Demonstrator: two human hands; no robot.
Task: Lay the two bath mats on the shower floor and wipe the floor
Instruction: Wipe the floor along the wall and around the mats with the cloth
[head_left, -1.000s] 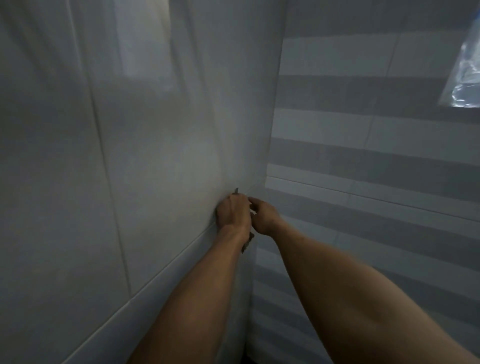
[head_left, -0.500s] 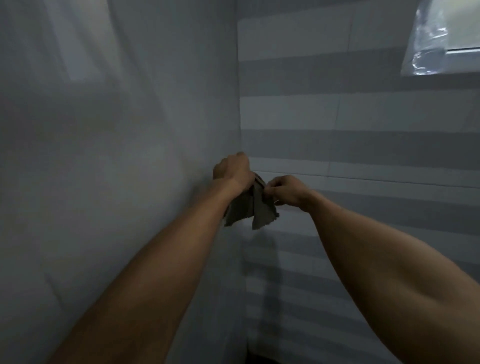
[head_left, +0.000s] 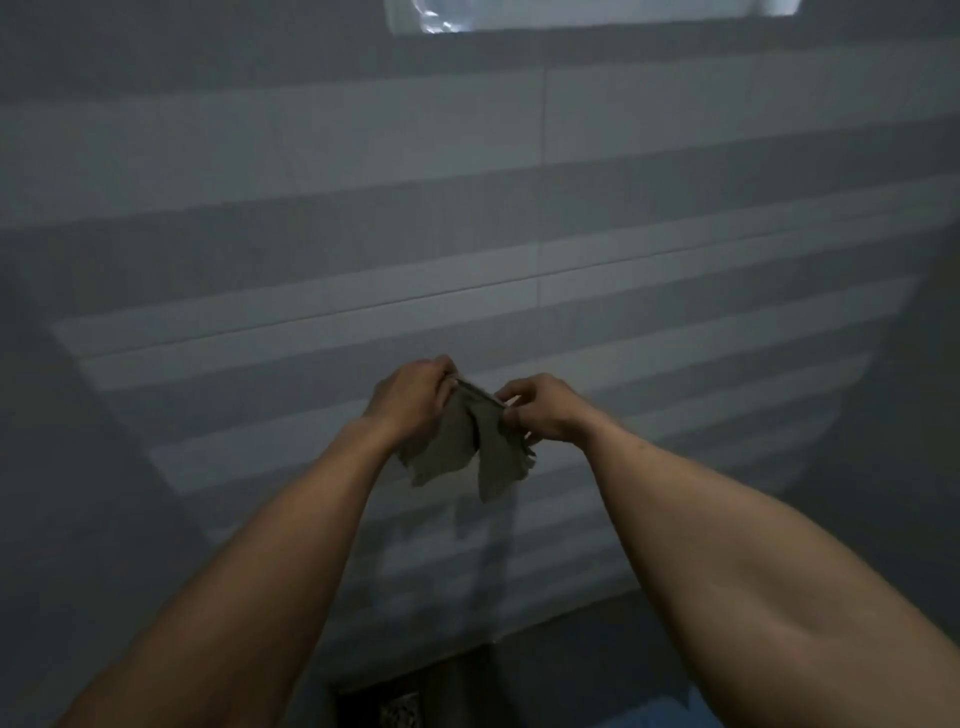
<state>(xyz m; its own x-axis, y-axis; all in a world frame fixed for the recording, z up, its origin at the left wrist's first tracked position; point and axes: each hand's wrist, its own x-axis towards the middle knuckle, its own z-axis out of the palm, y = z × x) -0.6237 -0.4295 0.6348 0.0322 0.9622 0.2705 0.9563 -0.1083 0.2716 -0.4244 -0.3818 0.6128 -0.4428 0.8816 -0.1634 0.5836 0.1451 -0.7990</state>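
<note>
The small, limp grey-green rag (head_left: 470, 447) hangs in the air between both hands, well above the floor and in front of the grey striped tile wall (head_left: 519, 249). Its top edge runs roughly left to right, tilting down toward the right, and the loose folds droop below. The left hand (head_left: 410, 400) grips the upper left end with curled fingers; the right hand (head_left: 545, 408) pinches the upper right end, fingers curled round it too. Both are equally near, each at one end of that edge (so the cloth could be spread by drawing them apart, or passed to either one).

The floor to be wiped lies straight down from the rag, past the forearms. Only a dark patch of it shows at the bottom edge, with what looks like a metal drain grate (head_left: 400, 709), dim and cut off. A strip of blue (head_left: 670, 719) at the lower right may be a mat, but I cannot tell. A bright window with clear plastic (head_left: 571, 13) is cropped at the top.
</note>
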